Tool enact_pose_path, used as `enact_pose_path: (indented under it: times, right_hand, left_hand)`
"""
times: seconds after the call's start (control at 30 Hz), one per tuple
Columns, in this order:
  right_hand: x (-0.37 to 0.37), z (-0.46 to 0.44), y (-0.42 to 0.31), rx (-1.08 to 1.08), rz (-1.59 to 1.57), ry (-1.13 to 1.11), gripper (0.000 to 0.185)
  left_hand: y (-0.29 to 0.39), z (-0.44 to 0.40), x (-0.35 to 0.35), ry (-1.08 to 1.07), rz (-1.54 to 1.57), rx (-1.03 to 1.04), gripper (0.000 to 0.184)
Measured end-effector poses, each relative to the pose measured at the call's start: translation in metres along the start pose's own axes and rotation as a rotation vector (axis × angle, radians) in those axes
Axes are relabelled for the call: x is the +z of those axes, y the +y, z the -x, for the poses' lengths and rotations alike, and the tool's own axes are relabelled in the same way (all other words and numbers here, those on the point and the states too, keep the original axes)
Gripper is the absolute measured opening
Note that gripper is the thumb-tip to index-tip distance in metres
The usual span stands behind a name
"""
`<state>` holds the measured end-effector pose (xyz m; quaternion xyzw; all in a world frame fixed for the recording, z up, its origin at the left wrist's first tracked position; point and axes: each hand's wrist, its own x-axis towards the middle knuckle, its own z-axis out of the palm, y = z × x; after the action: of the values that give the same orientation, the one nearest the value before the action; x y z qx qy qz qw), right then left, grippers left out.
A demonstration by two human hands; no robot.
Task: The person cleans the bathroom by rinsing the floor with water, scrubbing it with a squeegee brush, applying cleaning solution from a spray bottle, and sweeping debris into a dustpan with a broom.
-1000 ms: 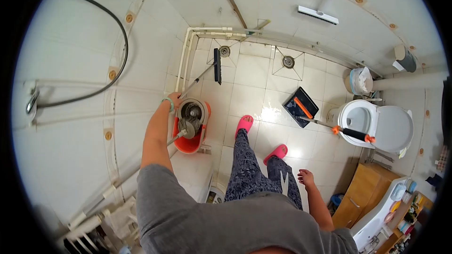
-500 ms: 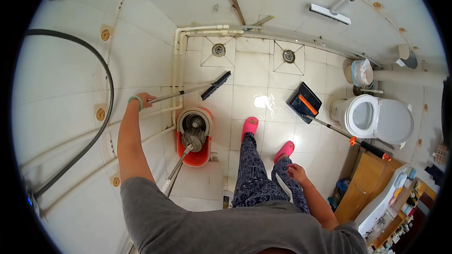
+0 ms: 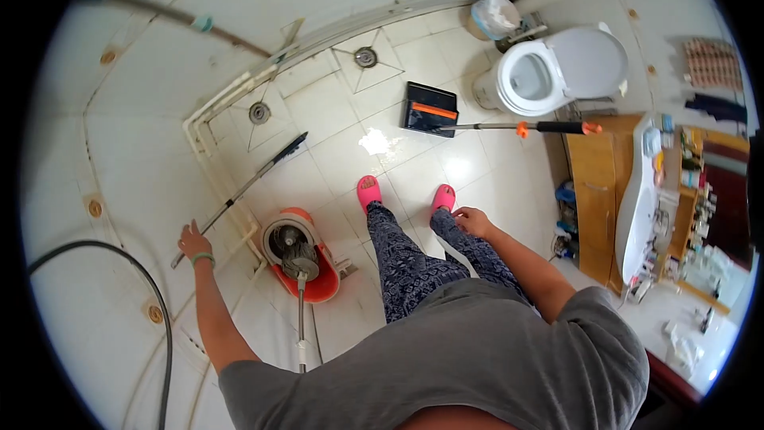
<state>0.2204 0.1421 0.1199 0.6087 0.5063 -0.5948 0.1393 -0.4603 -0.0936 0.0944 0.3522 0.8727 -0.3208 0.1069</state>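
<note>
My left hand [image 3: 193,243] is closed around the upper grey handle of a long-handled floor brush [image 3: 253,183], beside the tiled wall on the left. The brush's dark head points away from me over the floor tiles. Just right of that hand stands a red and white mop bucket [image 3: 318,280], with a grey string mop [image 3: 300,261] resting in it. My right hand [image 3: 475,223] hangs near my right thigh, fingers loosely bent and nothing visible in them. Farther ahead a black dustpan [image 3: 430,98] with an orange strip lies on the floor, its long handle reaching right.
A toilet [image 3: 532,72] with its lid up stands at the right, next to a lined waste bin [image 3: 495,16]. Two floor drains lie ahead, one a round drain [image 3: 259,113]. A wooden cabinet [image 3: 595,199] is right; a dark hose [image 3: 151,295] hangs left. White pipes run along the wall.
My view has turned to the right. My left hand has come back toward me along the wall with the brush handle, and the brush head has turned edge-on.
</note>
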Motion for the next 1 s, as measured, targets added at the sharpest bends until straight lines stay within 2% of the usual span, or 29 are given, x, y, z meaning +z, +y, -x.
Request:
enact_pose_path:
  times: [0.1, 0.17, 0.2, 0.23, 0.27, 0.3, 0.33, 0.4, 0.47, 0.5, 0.6, 0.67, 0.77, 0.87, 0.93, 1.0]
  right_hand:
    - [-0.004, 0.008, 0.006, 0.062, 0.0, 0.073, 0.022]
    - [-0.007, 0.011, 0.02, 0.046, 0.032, 0.108, 0.021]
    - [-0.009, 0.013, 0.028, -0.03, 0.136, 0.144, 0.022]
    - [-0.013, 0.015, 0.04, -0.096, 0.24, 0.193, 0.022]
    - [-0.015, 0.015, 0.055, -0.191, 0.266, 0.256, 0.025]
    - [-0.021, 0.029, 0.05, -0.059, 0.072, 0.24, 0.026]
    - [-0.025, 0.032, 0.068, -0.1, 0.049, 0.288, 0.026]
    - [-0.037, 0.051, 0.09, -0.022, -0.115, 0.352, 0.027]
    - [-0.046, 0.054, 0.133, -0.067, -0.068, 0.399, 0.028]
    - [-0.041, 0.044, 0.173, -0.116, -0.004, 0.532, 0.026]
    - [-0.063, 0.08, 0.236, -0.005, 0.052, 0.57, 0.026]
    - [-0.067, 0.087, 0.299, 0.016, 0.052, 0.599, 0.024]
    - [-0.081, 0.117, 0.382, 0.072, -0.178, 0.612, 0.021]
    - [-0.089, 0.143, 0.452, 0.273, -0.382, 0.553, 0.021]
    - [-0.092, 0.153, 0.486, 0.401, -0.53, 0.488, 0.019]
    - [-0.094, 0.164, 0.493, 0.439, -0.804, 0.524, 0.018]
  left_hand:
    - [0.059, 0.031, -0.019, 0.041, 0.152, 0.126, 0.05]
    - [0.106, 0.055, -0.023, 0.054, 0.247, 0.256, 0.047]
    - [0.132, 0.075, -0.028, 0.092, 0.286, 0.337, 0.047]
    - [0.154, 0.077, -0.004, 0.041, 0.273, 0.42, 0.05]
    - [0.181, 0.094, -0.014, -0.018, 0.29, 0.497, 0.051]
    - [0.201, 0.103, -0.01, -0.023, 0.314, 0.684, 0.049]
    - [0.226, 0.116, -0.018, -0.13, 0.36, 0.75, 0.049]
    - [0.279, 0.123, -0.019, -0.299, 0.349, 0.942, 0.047]
    - [0.329, 0.144, -0.048, -0.407, 0.371, 0.993, 0.044]
    - [0.349, 0.149, -0.056, -0.338, 0.397, 1.08, 0.042]
    - [0.416, 0.158, -0.081, -0.294, 0.469, 1.039, 0.041]
    - [0.457, 0.182, -0.112, -0.276, 0.588, 0.925, 0.045]
    - [0.513, 0.217, -0.13, -0.202, 0.939, 0.786, 0.068]
    - [0.558, 0.269, -0.179, -0.057, 1.19, 0.604, 0.092]
    - [0.581, 0.278, -0.202, 0.097, 1.316, 0.49, 0.097]
    - [0.604, 0.283, -0.234, 0.273, 1.361, 0.383, 0.102]
